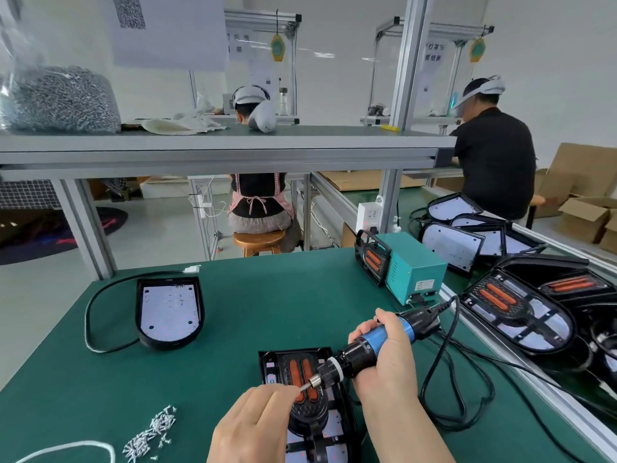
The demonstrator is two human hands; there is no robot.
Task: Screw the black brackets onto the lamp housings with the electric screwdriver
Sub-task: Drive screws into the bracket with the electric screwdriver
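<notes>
Near edge of the worktop (233, 295), centre: one lamp housing (267, 362) lies face up with a black bracket (307, 414) set on it, orange strips showing. That is the piece in hand

- Right grip (384, 355) is clenched round the blue barrel of the electric screwdriver (352, 358). The tool lies tilted low with its nose pointing left and toward me, not upright, so I judge it is being loaded and not yet driving
- Left grip (253, 426) has its fingertips pinched on the bit (304, 387) over the bracket. I read this as seating a screw on the tip, but the screw itself is too small for me to make out
- Loose screws (150, 432) are heaped near left, just beside the left grip, handy for quick picking
- The cable (444, 362) loops off to the right toward the teal power box (414, 272), which keeps it off the work
- A second housing (168, 312) waits far left with no bracket on it. Bracketed housings (521, 309) are stacked on the right, past the worktop rail, so work seems to pass left to right

Next, as I judge it: stand the tool upright over a bracket hole before pressing. A slanted bit could drop the screw or slip out of its head
</notes>
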